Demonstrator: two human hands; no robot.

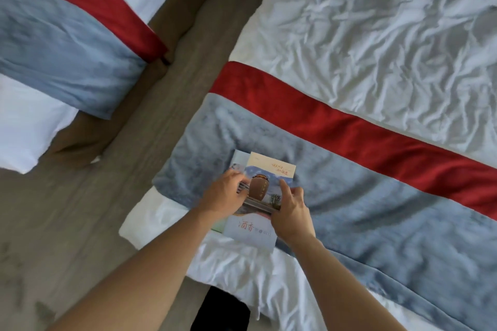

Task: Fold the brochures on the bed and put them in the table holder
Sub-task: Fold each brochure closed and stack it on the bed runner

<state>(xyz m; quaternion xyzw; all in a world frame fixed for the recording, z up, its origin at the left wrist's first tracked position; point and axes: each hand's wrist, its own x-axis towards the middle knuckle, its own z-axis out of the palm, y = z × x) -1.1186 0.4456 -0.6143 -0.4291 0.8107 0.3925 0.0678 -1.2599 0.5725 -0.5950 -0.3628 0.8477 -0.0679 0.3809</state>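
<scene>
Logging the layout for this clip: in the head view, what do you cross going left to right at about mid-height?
Second bed with its blue and red runner → brown floor strip → near bed's blue runner, where the left hand, then the right hand, hold a brochure.

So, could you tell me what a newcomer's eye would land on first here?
Probably the red stripe crossing the near bed's grey runner, echoed on the second bed at upper left. Next, the left hand and right hand gripping a brochure above others at the bed's foot.
</scene>
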